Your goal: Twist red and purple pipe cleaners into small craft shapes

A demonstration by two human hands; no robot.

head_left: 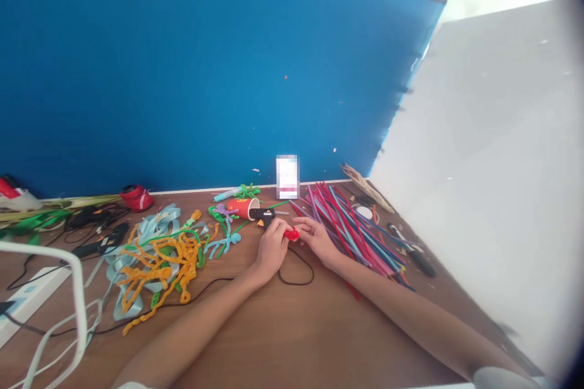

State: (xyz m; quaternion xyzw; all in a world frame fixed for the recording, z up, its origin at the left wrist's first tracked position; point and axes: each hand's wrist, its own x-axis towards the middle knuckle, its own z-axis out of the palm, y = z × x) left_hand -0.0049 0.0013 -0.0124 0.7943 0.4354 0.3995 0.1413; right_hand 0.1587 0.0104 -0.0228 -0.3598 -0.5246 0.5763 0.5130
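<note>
Over the middle of the table, my left hand (pixel 272 249) is closed in a pinch on a small bent piece of red pipe cleaner (pixel 291 234). From the other side my right hand (pixel 317 241) meets the same red piece, thumb and fingertips closed at its edge. How it is shaped between the fingers is too small to tell. Just behind my left hand lies a black hot glue gun (pixel 263 214), partly covered by the fingers. A red paper cup (pixel 243 208) rests on its side beside the glue gun. Loose pipe cleaners (pixel 351 225) in pink, purple and blue spread out right of my right hand.
Left lies a tangle of orange pipe cleaners (pixel 171 261) and light blue ribbon (pixel 157 222). A power strip (pixel 31 301) and white frame (pixel 78 304) stand further left. A black cable (pixel 205 285) crosses the table. A lit screen (pixel 287 176) leans against the blue partition (pixel 205 73).
</note>
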